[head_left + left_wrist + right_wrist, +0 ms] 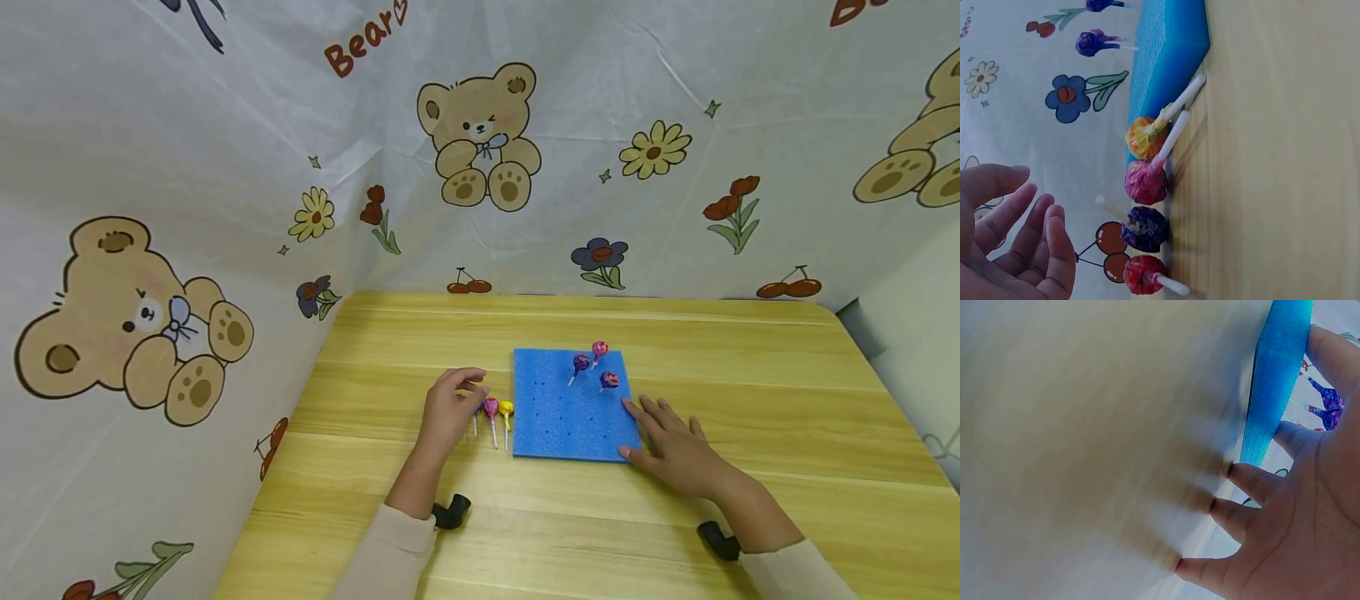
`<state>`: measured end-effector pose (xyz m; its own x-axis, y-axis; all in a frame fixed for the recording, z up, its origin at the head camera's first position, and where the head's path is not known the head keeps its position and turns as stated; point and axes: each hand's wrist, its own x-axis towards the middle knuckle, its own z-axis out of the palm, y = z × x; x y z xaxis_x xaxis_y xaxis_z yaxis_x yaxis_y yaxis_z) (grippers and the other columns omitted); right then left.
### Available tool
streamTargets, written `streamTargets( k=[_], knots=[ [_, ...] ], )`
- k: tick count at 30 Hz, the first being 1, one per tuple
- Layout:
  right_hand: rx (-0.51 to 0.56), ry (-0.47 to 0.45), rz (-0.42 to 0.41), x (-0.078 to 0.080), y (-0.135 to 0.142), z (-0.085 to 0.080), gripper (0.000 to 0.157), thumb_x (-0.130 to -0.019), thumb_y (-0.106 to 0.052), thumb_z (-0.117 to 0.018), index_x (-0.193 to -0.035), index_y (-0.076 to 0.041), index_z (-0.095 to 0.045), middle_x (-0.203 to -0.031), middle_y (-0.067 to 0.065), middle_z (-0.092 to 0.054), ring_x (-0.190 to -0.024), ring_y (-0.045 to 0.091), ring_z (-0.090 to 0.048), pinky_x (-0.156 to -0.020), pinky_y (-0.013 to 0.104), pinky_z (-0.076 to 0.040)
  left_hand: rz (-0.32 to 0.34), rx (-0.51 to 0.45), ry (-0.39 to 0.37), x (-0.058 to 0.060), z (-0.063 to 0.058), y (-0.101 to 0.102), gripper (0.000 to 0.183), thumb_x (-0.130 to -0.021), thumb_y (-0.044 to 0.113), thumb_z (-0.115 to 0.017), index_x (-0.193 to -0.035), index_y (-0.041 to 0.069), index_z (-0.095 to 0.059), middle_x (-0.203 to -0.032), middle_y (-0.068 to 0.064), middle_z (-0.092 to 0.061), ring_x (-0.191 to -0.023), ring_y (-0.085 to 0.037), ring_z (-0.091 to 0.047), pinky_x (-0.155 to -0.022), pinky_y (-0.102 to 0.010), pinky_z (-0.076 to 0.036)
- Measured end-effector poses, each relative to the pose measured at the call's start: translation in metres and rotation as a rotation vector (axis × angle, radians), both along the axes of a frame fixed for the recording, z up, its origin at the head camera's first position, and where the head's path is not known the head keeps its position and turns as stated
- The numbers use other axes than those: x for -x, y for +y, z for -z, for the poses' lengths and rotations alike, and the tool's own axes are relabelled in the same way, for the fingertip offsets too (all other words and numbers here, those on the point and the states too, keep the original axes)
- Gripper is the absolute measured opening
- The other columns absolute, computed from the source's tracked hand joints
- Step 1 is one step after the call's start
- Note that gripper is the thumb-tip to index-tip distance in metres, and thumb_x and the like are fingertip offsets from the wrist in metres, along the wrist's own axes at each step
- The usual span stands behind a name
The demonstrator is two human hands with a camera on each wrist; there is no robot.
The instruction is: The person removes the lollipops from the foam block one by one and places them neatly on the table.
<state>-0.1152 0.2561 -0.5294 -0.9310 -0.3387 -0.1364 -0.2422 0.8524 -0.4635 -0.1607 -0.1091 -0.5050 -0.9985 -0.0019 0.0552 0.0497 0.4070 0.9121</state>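
Observation:
My left hand (pixel 448 410) hovers over a row of lollipops at the left of a blue foam board (pixel 540 437). Nothing lies between its loosely bent fingers in the left wrist view. The row holds a yellow lollipop (pixel 1147 137), a pink lollipop (pixel 1145 181), a purple lollipop (pixel 1145 229) and a red lollipop (pixel 1141 275); from the head, the hand partly hides the last two. Spread fingers of my right hand (pixel 678 450) rest at the board's right edge, some touching the table. Three lollipops stand in the board: one pink-red (pixel 599 348), two dark purple (pixel 581 362).
Rows of small holes dot the foam board. Everything lies on a wooden table (pixel 360 358). A white cloth (pixel 300 100) printed with bears and flowers hangs behind and to the left. Black wrist mounts (pixel 452 512) sit on both forearms.

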Motion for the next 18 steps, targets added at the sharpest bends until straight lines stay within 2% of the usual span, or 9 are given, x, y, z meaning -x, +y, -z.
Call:
streamTargets(
  k=[8, 14, 18],
  knots=[
    [0.004, 0.000, -0.001, 0.000, 0.000, 0.000, 0.080, -0.097, -0.056, -0.059, -0.160, -0.016, -0.029, -0.164, 0.027, -0.024, -0.148, 0.059, -0.017, -0.106, 0.086, -0.008, 0.046, -0.034, 0.010, 0.000, 0.003, 0.011, 0.026, -0.094, 0.014, -0.071, -0.119, 0.005, -0.072, -0.116, -0.006, -0.067, -0.100, -0.020, -0.068, -0.087, -0.033, -0.058],
    [0.003, 0.006, -0.001, 0.000, 0.000, 0.000, 0.080, -0.097, -0.055, -0.059, -0.160, -0.016, -0.029, -0.164, 0.027, -0.024, -0.148, 0.059, -0.018, -0.105, 0.086, -0.009, 0.073, -0.052, 0.007, -0.001, 0.007, 0.020, 0.025, -0.093, 0.013, -0.071, -0.118, 0.006, -0.072, -0.114, -0.006, -0.069, -0.096, -0.019, -0.068, -0.076, -0.028, -0.059],
    [-0.001, 0.007, 0.001, 0.000, 0.000, 0.000, 0.080, -0.097, -0.056, -0.059, -0.160, -0.017, -0.029, -0.164, 0.027, -0.024, -0.148, 0.059, -0.017, -0.105, 0.086, -0.009, 0.090, -0.052, 0.014, -0.003, 0.008, 0.028, 0.027, -0.094, 0.012, -0.070, -0.121, 0.008, -0.072, -0.116, -0.005, -0.070, -0.099, -0.020, -0.069, -0.080, -0.030, -0.059]
  ],
)
